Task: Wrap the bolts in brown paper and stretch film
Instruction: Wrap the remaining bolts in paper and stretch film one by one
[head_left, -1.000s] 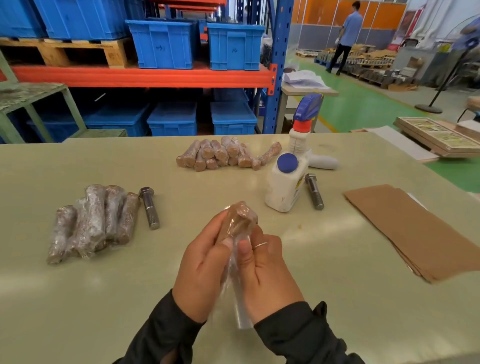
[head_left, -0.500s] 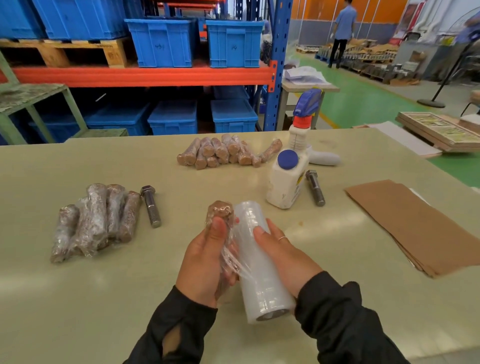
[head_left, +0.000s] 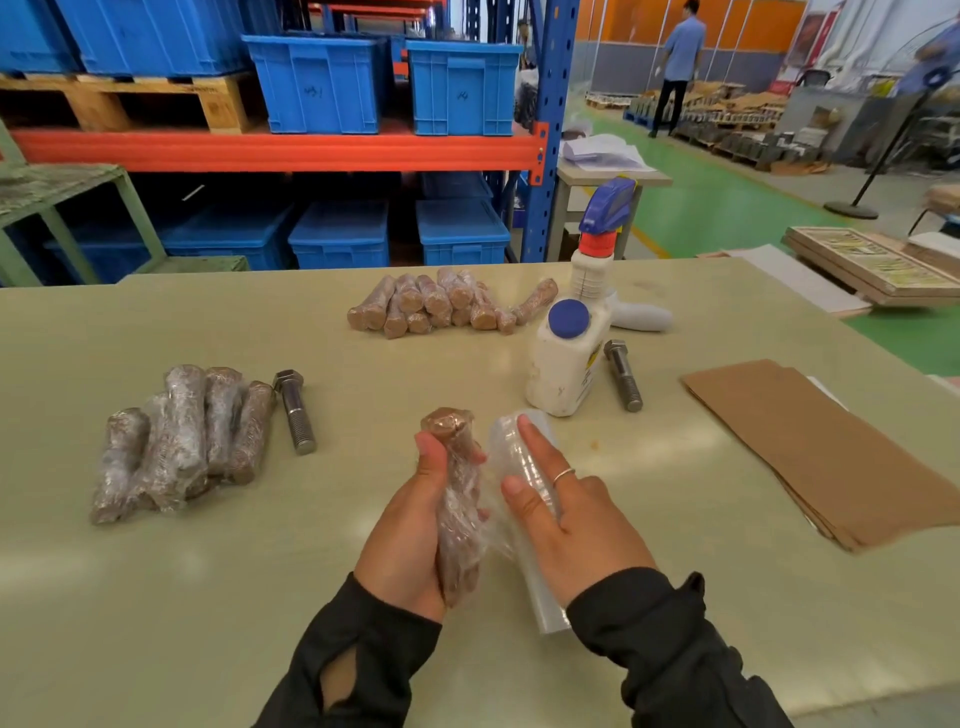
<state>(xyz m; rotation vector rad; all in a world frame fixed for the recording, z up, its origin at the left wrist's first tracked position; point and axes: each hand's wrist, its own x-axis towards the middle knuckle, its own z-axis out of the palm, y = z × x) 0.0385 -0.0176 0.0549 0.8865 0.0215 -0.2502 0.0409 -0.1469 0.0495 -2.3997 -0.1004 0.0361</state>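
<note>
Table (head_left: 156, 597): wrapped bolts (head_left: 176, 441), bare bolt (head_left: 294, 410), glue bottle (head_left: 563, 358) perhaps, brown paper (head_left: 831, 457).

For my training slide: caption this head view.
Left hand grips a paper-wrapped bolt while right hand steadies the stretch film roll.

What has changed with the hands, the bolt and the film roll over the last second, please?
The left hand still grips the paper-wrapped bolt. The film roll, hidden behind both hands a second ago, has swung out to the bolt's right, film stretched between them, and the right hand now lies on it with straight fingers. The wrapped piles, bare bolts, bottles and paper sheets have not moved.
</note>
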